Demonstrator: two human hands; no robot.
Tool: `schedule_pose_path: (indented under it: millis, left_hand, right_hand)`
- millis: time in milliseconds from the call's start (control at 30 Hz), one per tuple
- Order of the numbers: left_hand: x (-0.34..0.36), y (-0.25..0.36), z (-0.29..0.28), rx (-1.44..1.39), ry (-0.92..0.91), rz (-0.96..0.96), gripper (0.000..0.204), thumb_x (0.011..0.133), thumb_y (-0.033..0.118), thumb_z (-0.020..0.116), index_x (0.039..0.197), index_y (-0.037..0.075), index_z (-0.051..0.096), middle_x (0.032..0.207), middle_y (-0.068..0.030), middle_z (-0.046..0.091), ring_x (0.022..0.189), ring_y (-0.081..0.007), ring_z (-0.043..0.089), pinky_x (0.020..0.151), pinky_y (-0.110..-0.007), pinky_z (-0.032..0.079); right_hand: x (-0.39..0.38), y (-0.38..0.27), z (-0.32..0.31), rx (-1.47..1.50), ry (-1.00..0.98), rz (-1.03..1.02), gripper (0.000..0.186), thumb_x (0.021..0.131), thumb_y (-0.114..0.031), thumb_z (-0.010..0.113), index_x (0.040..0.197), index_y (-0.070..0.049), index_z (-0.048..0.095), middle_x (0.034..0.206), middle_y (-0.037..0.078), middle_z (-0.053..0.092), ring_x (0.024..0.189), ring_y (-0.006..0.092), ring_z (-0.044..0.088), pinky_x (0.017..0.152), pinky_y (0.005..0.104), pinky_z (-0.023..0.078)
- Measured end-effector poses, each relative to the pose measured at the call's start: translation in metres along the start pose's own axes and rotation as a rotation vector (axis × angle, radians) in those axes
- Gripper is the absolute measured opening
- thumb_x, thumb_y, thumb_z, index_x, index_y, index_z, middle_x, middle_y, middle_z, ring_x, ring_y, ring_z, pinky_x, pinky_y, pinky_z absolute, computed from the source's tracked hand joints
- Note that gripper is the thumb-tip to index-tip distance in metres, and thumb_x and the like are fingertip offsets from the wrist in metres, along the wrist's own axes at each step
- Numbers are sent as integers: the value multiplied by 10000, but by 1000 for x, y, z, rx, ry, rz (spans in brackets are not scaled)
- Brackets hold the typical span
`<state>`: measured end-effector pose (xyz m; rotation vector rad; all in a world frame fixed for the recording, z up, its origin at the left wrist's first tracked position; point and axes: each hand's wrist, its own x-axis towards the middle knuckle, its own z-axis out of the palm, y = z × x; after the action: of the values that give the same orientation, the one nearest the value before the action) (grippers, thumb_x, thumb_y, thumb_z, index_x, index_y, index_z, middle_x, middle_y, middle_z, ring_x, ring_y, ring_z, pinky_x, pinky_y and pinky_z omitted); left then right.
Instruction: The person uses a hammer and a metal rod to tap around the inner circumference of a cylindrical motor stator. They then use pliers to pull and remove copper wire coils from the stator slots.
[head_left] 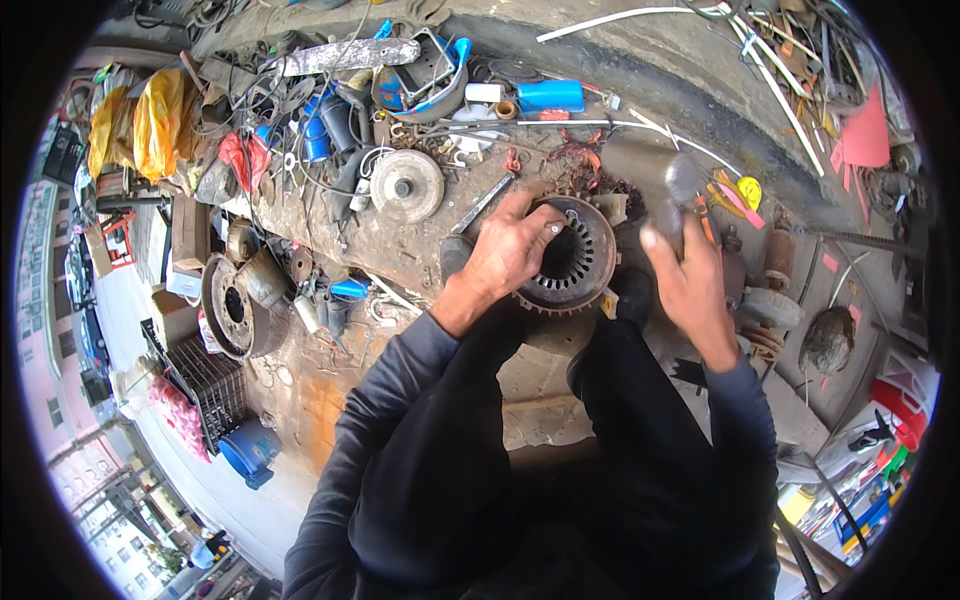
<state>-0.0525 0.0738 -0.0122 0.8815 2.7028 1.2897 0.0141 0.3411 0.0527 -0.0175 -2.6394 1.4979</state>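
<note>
A round motor stator (604,262), dark metal with slots around its inner bore, stands on the ground between my feet. My left hand (508,245) is closed at its left rim, gripping a short metal punch (554,229) whose round end shows above the fingers. To the right of the stator, my right hand (692,285) is raised and closed around what looks like a hammer (683,180). Motion smears the hammer, and its handle is mostly hidden by my fingers. Its blurred head is above my knuckles, apart from the punch.
A grey pulley-like disc (407,187) lies beyond my left hand. Farther left are a rusty drum (232,305), a black crate (207,385) and a blue bucket (249,452). A yellow tape-like roll (749,190) and scrap parts lie at right; a blue container (550,97) lies at the back.
</note>
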Motion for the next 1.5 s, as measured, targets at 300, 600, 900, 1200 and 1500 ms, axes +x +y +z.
schedule_pose_path:
  millis: [300,600,900,1200,1500]
  left_hand:
    - [-5,9,8,33,31,-15,230,918,55,722,1148,64,738,1348,-207,662,1213,-443,644,1011,-512,556]
    - [-1,13,18,107,54,72,246,909,60,716,1152,21,700,1377,-226,647,1122,-439,646,962,-515,554]
    - [0,16,17,43,58,88,357,877,30,707,1232,-1,710,1372,-229,661,1164,-439,645,998,-510,549]
    - [-1,20,15,42,36,8,232,931,63,733,1155,9,702,1409,-215,661,1193,-437,646,1022,-493,549]
    - [7,31,-18,-271,164,-153,111,1052,129,721,1065,24,756,1068,-129,773,979,-304,734,884,-390,582]
  right_hand:
    - [-30,-81,-28,-154,-227,-224,349,981,-249,781,1142,9,610,840,238,723,766,491,729,676,525,582]
    - [-19,-86,-38,-157,-209,-154,349,1047,-277,725,1092,35,574,761,260,675,705,519,684,616,557,530]
    - [-2,-97,-34,-217,-378,95,311,1049,-250,727,1044,20,574,742,253,688,696,500,693,624,548,527]
    - [-6,-63,-23,-286,-349,4,341,1050,-276,733,999,17,565,708,260,655,660,530,650,587,570,486]
    - [-31,-42,-20,168,-107,326,326,1094,-281,696,1056,33,616,701,146,621,614,210,583,605,402,491]
